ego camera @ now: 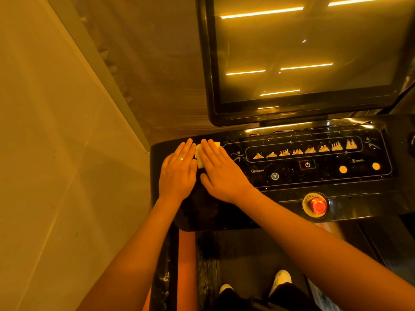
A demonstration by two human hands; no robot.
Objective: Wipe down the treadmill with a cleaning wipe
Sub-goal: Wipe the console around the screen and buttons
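Glossy black treadmill console, crumpled wipe

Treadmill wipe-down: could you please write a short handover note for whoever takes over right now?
Left hand: flat, palm down on the left end of the console, fingers straight, over the left edge of the wipe.
Right hand: flat beside it, covering most of the wipe; neither hand grips it.
Wipe: pressed against the console's left end, only a strip showing between the hands.
Done: cannot tell how much; droplets show on the button panel.
Left: the panel, the red emergency button, the screen and the belt, by the look of it.
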